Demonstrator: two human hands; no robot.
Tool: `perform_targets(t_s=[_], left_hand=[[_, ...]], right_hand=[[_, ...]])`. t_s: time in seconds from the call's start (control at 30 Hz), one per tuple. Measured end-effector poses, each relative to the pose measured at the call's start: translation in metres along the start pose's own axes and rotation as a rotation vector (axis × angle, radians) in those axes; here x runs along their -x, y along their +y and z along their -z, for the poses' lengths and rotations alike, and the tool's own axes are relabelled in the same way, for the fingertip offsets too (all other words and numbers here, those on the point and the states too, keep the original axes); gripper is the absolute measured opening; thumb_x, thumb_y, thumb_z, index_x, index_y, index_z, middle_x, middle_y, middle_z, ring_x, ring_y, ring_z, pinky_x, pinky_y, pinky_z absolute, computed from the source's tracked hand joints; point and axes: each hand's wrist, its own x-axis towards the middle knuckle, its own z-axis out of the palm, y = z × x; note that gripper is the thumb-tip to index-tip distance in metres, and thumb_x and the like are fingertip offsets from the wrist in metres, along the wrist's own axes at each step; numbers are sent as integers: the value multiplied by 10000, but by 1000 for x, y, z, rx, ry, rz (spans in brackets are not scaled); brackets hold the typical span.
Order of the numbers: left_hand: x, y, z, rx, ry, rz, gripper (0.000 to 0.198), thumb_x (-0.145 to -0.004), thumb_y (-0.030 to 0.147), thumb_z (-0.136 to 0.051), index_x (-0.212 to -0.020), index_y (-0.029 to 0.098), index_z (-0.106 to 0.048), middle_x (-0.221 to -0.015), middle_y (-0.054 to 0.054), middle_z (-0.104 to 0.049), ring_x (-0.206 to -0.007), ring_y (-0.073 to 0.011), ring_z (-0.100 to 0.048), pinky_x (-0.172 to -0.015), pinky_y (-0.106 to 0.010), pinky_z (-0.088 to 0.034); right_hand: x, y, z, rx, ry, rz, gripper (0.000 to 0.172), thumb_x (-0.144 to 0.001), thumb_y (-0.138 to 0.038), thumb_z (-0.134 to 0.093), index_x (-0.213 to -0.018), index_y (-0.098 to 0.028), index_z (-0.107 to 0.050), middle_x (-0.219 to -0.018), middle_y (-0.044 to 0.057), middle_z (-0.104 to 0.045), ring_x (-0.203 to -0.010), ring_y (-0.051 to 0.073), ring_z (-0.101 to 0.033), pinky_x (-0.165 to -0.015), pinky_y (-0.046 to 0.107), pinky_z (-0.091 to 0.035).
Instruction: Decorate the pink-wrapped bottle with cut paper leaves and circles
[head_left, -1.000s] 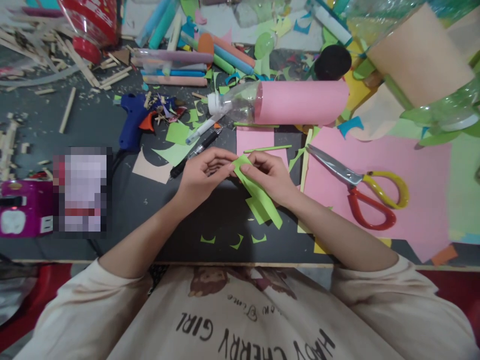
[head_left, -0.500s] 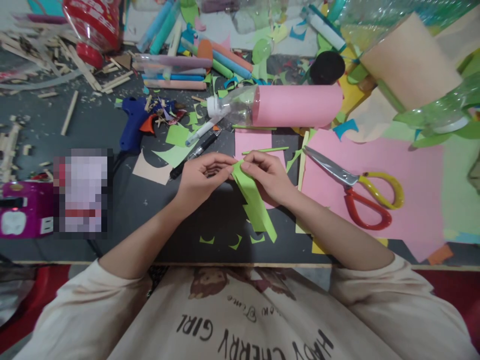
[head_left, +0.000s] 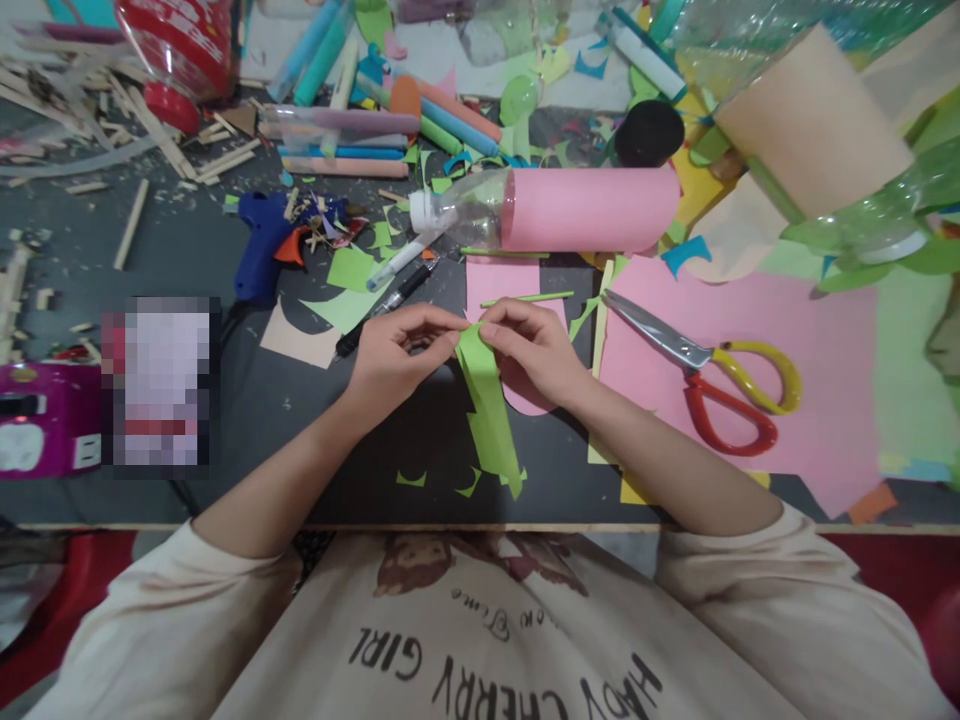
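Head view: left hand (head_left: 394, 355), right hand (head_left: 534, 350) pinch green paper strip (head_left: 489, 410) top edge.

We are holding a green paper strip (head_left: 489, 405) by its upper end, pinching it between the fingertips of our left hand (head_left: 394, 355) and right hand (head_left: 536, 350). It is hanging long and narrow, slanting down toward us, showing a stepped notch along its left edge.
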Motion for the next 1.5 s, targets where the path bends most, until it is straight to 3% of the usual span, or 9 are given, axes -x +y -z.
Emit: perform_targets(t_s=[0.33, 0.57, 0.8, 0.97, 1.07, 1.2, 1.5], left_hand=[[1, -3, 0, -83, -3, -32, 139, -761, 285, -636, -788, 171, -711, -757, -11, -698, -706, -125, -645, -698, -236, -525], [0, -5, 2, -96, 43, -77, 109, -767, 262, -610, -778, 178, -678, -781, -8, -685, -722, -123, -637, -697, -232, -514], [-2, -4, 2, -92, -125, 1, 198, -783, 311, -584, -928, 186, -633, -703, 22, -623, -670, -115, -607, -669, -219, -489], [2, -4, 4, -270, -188, -127, 219, -840, 292, -533, -1010, 196, -634, -736, 32, -642, -693, -109, -622, -717, -209, -487], [4, -7, 5, -279, -119, -211, 239, -869, 278, -519, -1070, 198, -621, -840, 15, -671, -693, -94, -629, -706, -200, -492], [2, -13, 6, -265, 70, -280, 233, -883, 305, -541, -1080, 199, -606, -959, -18, -681, -702, -93, -636, -691, -209, -511], [-16, -22, 24, -108, 351, -316, 312, -848, 515, -634, -1034, 269, -585, -702, 38, -622, -595, -107, -602, -535, -231, -443]], right_hand=[[2, 3, -1, -81, -26, -65, 426, -740, -594, -702, -737, -227, -485, -616, -71, -468, -454, 78, -434, -459, 248, -378], [2, 1, -1, -14, -74, -82, 457, -737, -621, -690, -708, -218, -479, -574, -73, -459, -473, 87, -472, -468, 241, -395], [3, -1, -1, 184, -120, -14, 351, -829, -499, -618, -693, -213, -469, -551, -75, -397, -483, 90, -392, -508, 250, -307], [4, 1, 0, 266, -154, 9, 266, -833, -410, -577, -695, -206, -477, -554, -67, -402, -504, 89, -351, -516, 244, -277], [4, 2, 0, 259, -152, 14, 254, -834, -405, -564, -706, -205, -474, -565, -66, -395, -507, 89, -349, -515, 241, -280], [4, 3, -1, 286, -173, 34, 248, -840, -394, -560, -705, -199, -485, -580, -61, -388, -531, 91, -341, -525, 241, -276], [2, 4, 3, 189, -187, 38, 262, -825, -387, -605, -681, -191, -509, -605, -45, -428, -539, 85, -328, -519, 237, -271]])
